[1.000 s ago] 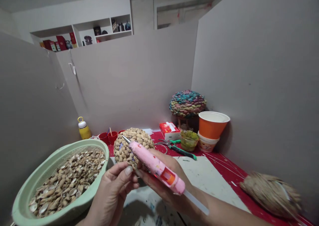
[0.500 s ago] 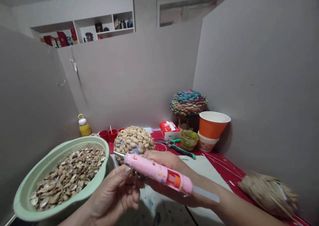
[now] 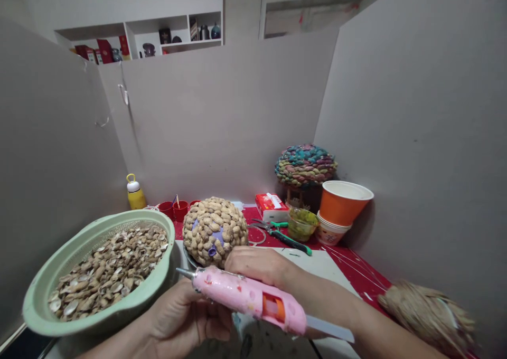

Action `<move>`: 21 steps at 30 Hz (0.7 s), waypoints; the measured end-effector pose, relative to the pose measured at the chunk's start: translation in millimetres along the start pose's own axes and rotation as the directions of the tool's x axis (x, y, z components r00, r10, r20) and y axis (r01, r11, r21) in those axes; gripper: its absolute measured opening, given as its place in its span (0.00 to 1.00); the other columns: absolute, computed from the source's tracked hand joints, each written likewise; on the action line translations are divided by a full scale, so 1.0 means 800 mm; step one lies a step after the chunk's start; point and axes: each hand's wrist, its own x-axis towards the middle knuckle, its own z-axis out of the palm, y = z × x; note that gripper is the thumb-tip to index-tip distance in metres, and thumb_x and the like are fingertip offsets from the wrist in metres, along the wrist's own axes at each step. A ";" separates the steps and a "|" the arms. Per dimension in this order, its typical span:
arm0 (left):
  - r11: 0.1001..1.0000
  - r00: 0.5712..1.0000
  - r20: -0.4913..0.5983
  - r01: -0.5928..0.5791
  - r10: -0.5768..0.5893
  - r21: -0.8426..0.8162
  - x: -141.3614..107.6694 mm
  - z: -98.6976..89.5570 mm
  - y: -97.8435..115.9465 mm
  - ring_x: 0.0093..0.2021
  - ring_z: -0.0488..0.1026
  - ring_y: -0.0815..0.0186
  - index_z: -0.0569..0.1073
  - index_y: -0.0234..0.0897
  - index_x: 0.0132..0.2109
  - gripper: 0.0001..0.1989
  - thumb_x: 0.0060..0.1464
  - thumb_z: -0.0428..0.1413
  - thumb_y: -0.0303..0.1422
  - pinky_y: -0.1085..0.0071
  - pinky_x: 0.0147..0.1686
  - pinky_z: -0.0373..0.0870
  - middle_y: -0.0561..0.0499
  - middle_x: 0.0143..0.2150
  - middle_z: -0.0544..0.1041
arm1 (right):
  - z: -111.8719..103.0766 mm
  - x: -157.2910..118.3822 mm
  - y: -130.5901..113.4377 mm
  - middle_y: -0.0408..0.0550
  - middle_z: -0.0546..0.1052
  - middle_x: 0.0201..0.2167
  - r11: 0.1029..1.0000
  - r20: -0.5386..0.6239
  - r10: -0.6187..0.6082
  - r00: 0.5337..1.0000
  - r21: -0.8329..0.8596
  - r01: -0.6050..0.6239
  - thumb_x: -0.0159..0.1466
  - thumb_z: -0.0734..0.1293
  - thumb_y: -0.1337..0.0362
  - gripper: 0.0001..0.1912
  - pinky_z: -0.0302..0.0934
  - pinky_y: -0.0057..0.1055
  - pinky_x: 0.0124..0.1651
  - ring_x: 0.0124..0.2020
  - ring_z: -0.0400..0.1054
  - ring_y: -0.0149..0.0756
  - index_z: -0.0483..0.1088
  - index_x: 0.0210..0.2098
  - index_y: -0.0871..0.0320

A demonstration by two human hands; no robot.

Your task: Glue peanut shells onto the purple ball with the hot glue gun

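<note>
A pink glue gun (image 3: 245, 298), a clear glue stick jutting from its back end, points its metal nozzle left. My right hand (image 3: 257, 264) is closed behind the gun's body, apparently round its grip, which is mostly hidden. My left hand (image 3: 186, 317) is curled just below the nozzle, thumb against the fingers; whatever it holds is hidden. Beyond the gun, a round form covered in peanut shells (image 3: 216, 221) rests on a dish, with patches of a purple balloon (image 3: 212, 250) showing through. Peanut shell halves (image 3: 114, 274) fill a green colander (image 3: 35, 306) at left.
Green-handled pliers (image 3: 289, 240), a glass bowl (image 3: 303, 224), a tissue pack (image 3: 271, 207) and stacked paper buckets (image 3: 344, 206) stand at the back right. A coloured, braided dome (image 3: 304, 164) sits behind. Red cups (image 3: 181, 211) and a yellow bottle (image 3: 136, 195) are back left; a raffia bundle (image 3: 428, 311) lies right.
The glue gun and both hands have dropped lower in view, uncovering more of the shell-covered ball and its purple knot. The view has shifted slightly.
</note>
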 end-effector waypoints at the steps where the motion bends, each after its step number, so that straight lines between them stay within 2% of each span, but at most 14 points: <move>1: 1.000 1.000 -0.015 0.002 -0.002 -0.011 0.000 0.001 -0.001 0.24 0.74 0.67 0.77 0.28 0.33 0.09 0.42 0.65 0.29 0.73 0.25 0.73 0.46 0.25 0.77 | 0.000 0.001 -0.001 0.45 0.72 0.30 1.000 -0.002 0.006 1.000 0.002 -0.006 0.65 0.63 0.58 0.08 0.62 0.32 0.41 0.32 0.67 0.34 0.68 0.35 0.56; 5: 1.000 0.999 -0.035 0.016 -0.017 -0.024 0.001 0.006 -0.001 0.25 0.73 0.68 0.76 0.30 0.36 0.10 0.43 0.65 0.27 0.73 0.26 0.72 0.47 0.28 0.77 | 0.000 0.003 -0.006 0.45 0.72 0.29 0.998 0.029 0.055 0.998 0.000 -0.055 0.65 0.63 0.59 0.07 0.62 0.32 0.40 0.31 0.66 0.35 0.69 0.36 0.55; 10: 1.000 0.999 -0.029 0.021 -0.021 -0.019 0.003 0.005 -0.003 0.25 0.73 0.67 0.76 0.28 0.35 0.10 0.44 0.64 0.28 0.72 0.27 0.72 0.46 0.27 0.77 | -0.005 0.000 -0.014 0.45 0.72 0.29 0.994 0.060 0.108 0.992 -0.001 -0.108 0.65 0.62 0.63 0.05 0.61 0.31 0.39 0.31 0.65 0.34 0.68 0.34 0.55; 14: 0.999 0.999 0.020 0.049 -0.048 -0.020 0.004 0.003 -0.006 0.26 0.75 0.67 0.77 0.27 0.35 0.09 0.43 0.63 0.25 0.73 0.29 0.72 0.45 0.27 0.78 | -0.016 -0.003 -0.022 0.44 0.72 0.28 0.982 0.051 0.188 0.981 -0.014 -0.188 0.63 0.64 0.64 0.04 0.60 0.28 0.33 0.28 0.65 0.33 0.67 0.31 0.56; 18: 0.998 0.994 0.087 0.063 -0.062 -0.002 0.006 0.004 -0.010 0.25 0.74 0.69 0.75 0.31 0.32 0.05 0.44 0.61 0.23 0.72 0.30 0.73 0.47 0.26 0.78 | -0.028 -0.004 -0.033 0.41 0.68 0.25 0.947 -0.009 0.319 0.948 -0.025 -0.319 0.62 0.64 0.66 0.05 0.55 0.27 0.25 0.24 0.60 0.30 0.65 0.29 0.56; 21: 0.999 0.996 0.077 0.048 -0.049 0.015 0.009 0.004 -0.011 0.25 0.74 0.69 0.73 0.32 0.31 0.05 0.45 0.61 0.24 0.72 0.30 0.72 0.47 0.26 0.78 | -0.031 -0.004 -0.037 0.42 0.68 0.24 0.927 -0.166 0.370 0.914 -0.007 -0.376 0.64 0.64 0.64 0.06 0.56 0.28 0.24 0.24 0.60 0.32 0.67 0.30 0.55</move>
